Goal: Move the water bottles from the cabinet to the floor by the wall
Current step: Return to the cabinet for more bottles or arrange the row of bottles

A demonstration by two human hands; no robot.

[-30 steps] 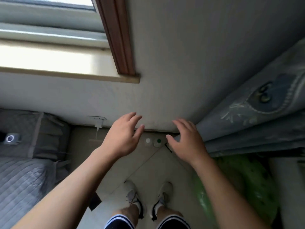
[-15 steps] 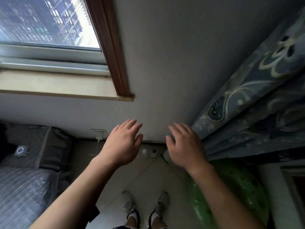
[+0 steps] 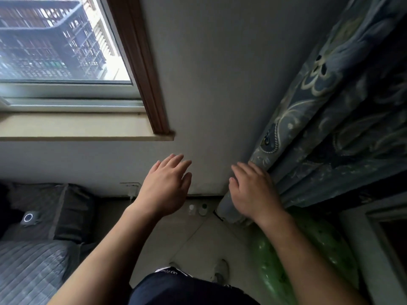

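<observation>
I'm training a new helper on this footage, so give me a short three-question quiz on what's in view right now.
1. True or false: the left hand and the right hand are both clenched into fists.
2. The water bottles stand: A) on the windowsill; B) on the floor against the wall; C) on the bed.
3. How many water bottles show there?

Key: 1 false, as both hands have relaxed, spread fingers and hold nothing; 2 B; 3 two.
</observation>
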